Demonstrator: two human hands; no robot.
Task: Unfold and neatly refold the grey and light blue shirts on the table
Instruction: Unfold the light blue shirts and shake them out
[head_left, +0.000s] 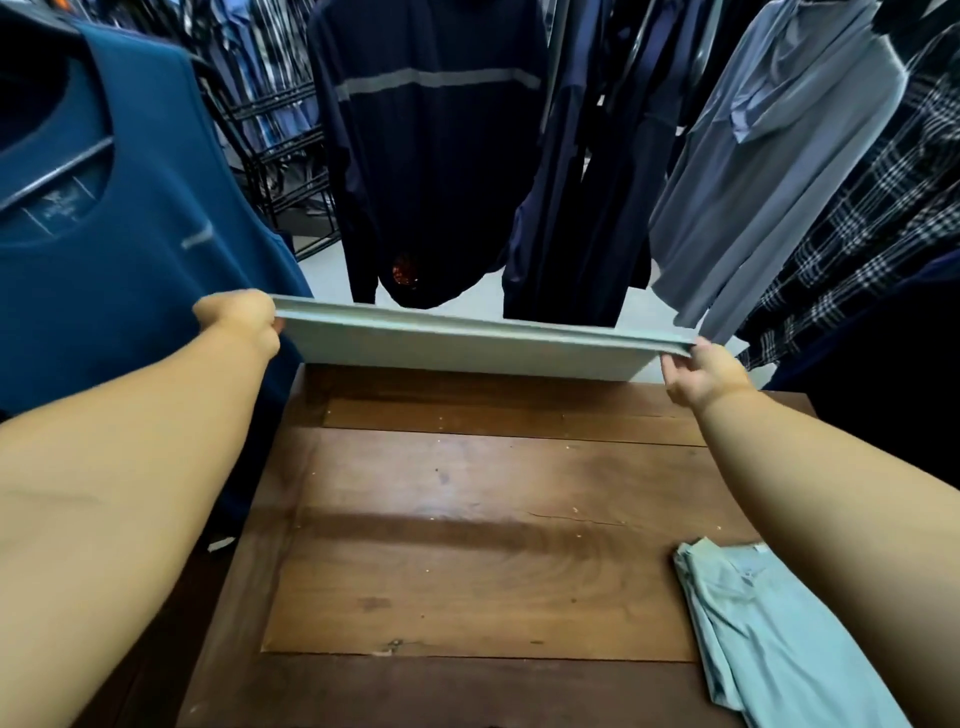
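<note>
Across the middle of the frame, a pale grey fabric shirt (467, 349) is stretched taut into a long horizontal band, raised above the far edge of the dark brown wooden plank table (467, 545). The left hand (240, 318), at centre left, grips one end of the band with its fingers curled round the cloth. The right hand (701, 375), at centre right, pinches the other end between thumb and fingers. Both bare forearms reach in from the lower corners. In the lower right of the frame a light blue shirt (779, 642) lies loosely folded on the table, partly under the right forearm. Behind the table, a teal top (104, 249) hangs at upper left, a navy sweater with a grey stripe (431, 156) at top centre, and a grey-blue shirt (769, 176) at upper right.
</note>
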